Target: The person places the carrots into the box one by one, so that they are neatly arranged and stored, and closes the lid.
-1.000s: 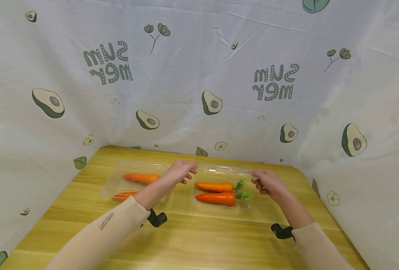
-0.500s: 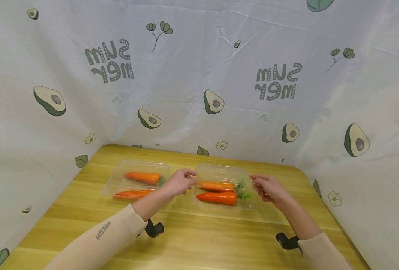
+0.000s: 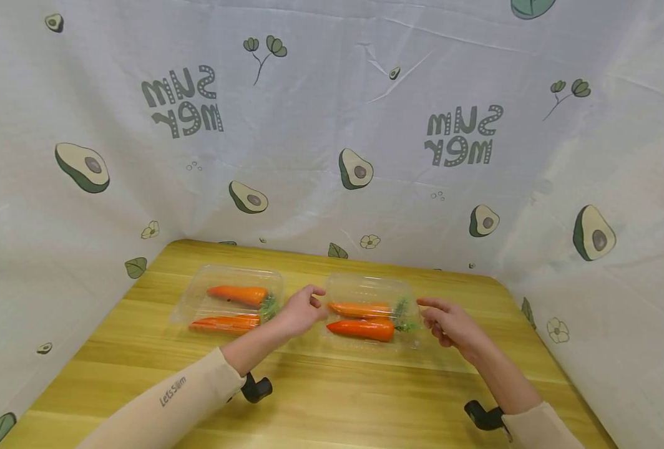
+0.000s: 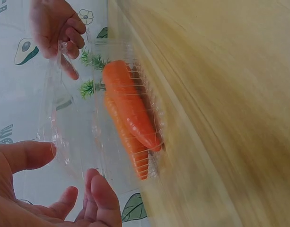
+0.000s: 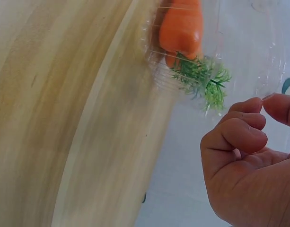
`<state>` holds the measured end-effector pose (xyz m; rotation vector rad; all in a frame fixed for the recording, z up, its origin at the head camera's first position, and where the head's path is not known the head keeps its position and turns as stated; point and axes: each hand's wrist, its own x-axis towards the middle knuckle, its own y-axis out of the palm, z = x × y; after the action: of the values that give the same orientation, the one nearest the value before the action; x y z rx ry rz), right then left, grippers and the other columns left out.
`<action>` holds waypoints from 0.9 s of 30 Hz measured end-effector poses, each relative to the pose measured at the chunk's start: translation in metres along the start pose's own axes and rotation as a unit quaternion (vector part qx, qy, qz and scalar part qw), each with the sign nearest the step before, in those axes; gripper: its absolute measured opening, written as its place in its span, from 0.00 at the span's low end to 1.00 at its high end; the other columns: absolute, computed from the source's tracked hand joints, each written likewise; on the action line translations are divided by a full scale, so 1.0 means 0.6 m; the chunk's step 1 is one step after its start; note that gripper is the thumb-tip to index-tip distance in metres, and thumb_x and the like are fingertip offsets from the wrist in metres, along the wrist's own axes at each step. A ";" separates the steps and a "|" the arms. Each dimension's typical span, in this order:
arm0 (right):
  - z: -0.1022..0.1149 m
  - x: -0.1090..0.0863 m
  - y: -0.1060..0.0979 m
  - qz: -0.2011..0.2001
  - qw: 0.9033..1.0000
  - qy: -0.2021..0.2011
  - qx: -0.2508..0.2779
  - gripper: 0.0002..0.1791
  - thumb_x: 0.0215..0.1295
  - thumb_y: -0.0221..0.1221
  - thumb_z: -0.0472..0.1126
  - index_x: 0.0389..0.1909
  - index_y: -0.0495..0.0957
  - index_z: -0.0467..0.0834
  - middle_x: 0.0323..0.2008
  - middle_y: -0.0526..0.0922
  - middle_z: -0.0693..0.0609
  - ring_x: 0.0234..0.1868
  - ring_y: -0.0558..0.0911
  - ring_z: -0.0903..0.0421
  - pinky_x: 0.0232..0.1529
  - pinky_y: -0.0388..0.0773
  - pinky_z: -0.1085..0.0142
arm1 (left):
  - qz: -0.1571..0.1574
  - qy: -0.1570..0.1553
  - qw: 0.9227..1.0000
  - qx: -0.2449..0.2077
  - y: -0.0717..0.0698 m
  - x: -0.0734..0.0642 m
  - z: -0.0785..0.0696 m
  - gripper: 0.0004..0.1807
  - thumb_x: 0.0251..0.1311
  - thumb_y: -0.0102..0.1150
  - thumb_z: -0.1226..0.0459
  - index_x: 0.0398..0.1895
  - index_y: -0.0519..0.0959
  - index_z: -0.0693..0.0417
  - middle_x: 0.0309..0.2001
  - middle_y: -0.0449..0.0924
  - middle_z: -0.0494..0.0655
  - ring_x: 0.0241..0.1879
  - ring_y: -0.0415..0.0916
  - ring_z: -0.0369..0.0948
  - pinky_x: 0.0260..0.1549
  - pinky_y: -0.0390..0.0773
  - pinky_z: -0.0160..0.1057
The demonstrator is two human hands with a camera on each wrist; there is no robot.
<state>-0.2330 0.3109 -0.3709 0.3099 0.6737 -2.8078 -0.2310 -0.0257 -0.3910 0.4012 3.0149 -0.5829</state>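
Note:
A clear plastic clamshell box [image 3: 332,340] holds two orange carrots [image 4: 128,106] with green feathery tops, side by side. Its hinged see-through lid [image 4: 74,127] is tilted over them, its free edge raised above the base. At the lid's left end is my left hand [image 3: 302,312], index finger touching the plastic and thumb apart from that finger. My right hand [image 5: 244,146] pinches the lid's right corner between thumb and index fingertip, the other fingers curled in. From the head view, the carrots show through the lid.
Left of my left hand stands another clear clamshell box [image 3: 197,296] with two carrots [image 3: 236,294] in it. Both boxes sit on a wood-grain table [image 3: 343,399]. A white avocado-print cloth [image 3: 309,125] hangs behind and at both sides.
The right-hand box's lid has come down from standing nearly upright at the back to lie over the carrots. Both hands have moved slightly down and toward me with it.

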 end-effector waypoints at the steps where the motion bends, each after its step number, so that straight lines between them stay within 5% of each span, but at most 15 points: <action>1: -0.001 -0.001 0.001 -0.002 1.000 0.000 -0.002 0.31 0.78 0.49 0.45 0.76 0.57 0.37 0.22 0.65 0.55 0.18 0.58 0.59 0.19 0.55 0.66 | -0.001 -0.001 1.000 0.003 0.001 0.000 0.001 0.28 0.63 0.62 0.67 0.68 0.70 0.57 0.51 0.73 0.55 0.37 0.71 0.47 0.32 0.69 0.41; 7: -0.007 -0.005 0.004 -0.008 1.000 -0.001 -0.012 0.33 0.76 0.53 0.44 0.76 0.58 0.38 0.22 0.66 0.54 0.17 0.58 0.59 0.21 0.55 0.63 | -0.003 -0.012 1.000 0.013 0.008 -0.004 0.006 0.35 0.61 0.64 0.67 0.72 0.64 0.58 0.54 0.71 0.58 0.44 0.71 0.49 0.37 0.71 0.44; 15: -0.017 -0.008 0.009 0.004 1.000 -0.003 -0.016 0.35 0.73 0.56 0.40 0.76 0.57 0.36 0.17 0.61 0.56 0.16 0.54 0.60 0.19 0.54 0.64 | 0.028 -0.044 0.998 -0.026 0.009 -0.002 0.022 0.40 0.63 0.63 0.67 0.76 0.56 0.60 0.45 0.71 0.54 0.26 0.64 0.41 0.29 0.67 0.41; 27: -0.035 -0.011 0.015 0.026 0.999 0.008 -0.019 0.36 0.72 0.58 0.42 0.75 0.58 0.33 0.13 0.58 0.57 0.16 0.53 0.59 0.19 0.53 0.66 | 0.064 -0.098 0.988 -0.097 0.008 -0.007 0.039 0.24 0.64 0.61 0.62 0.60 0.70 0.63 0.40 0.75 0.56 0.28 0.74 0.42 0.24 0.76 0.36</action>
<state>-0.2212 0.3140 -0.3911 0.3379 0.7118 -2.7428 -0.2261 -0.0312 -0.4143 0.4885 2.7990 -0.2970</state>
